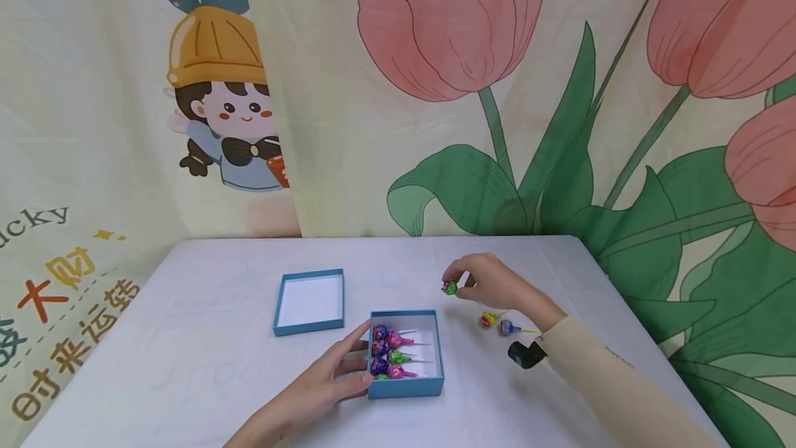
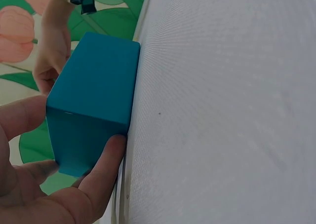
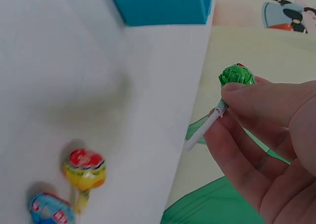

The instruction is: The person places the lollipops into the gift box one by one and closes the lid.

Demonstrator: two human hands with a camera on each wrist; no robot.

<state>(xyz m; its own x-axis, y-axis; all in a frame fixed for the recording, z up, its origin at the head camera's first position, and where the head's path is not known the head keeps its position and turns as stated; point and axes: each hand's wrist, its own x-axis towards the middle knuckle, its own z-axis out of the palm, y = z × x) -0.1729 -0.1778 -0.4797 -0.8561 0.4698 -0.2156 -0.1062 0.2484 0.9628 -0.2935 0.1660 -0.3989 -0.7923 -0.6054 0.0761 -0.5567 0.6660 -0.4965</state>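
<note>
Head view | right hand (image 1: 488, 279): thumb and fingers pinch green lollipop (image 1: 450, 288), toward far edge of table (image 1: 218, 289) | left hand (image 1: 326, 373): spread, touching left wall of blue box (image 1: 407, 388), lollipops (image 1: 380, 350) inside | loose lollipops (image 1: 488, 319): between box and table's right edge

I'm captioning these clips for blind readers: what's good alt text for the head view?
The right hand pinches a green lollipop above a white table, while the left hand touches a blue box holding more lollipops. Two loose lollipops lie right of it; a shallower box sits left.
</note>
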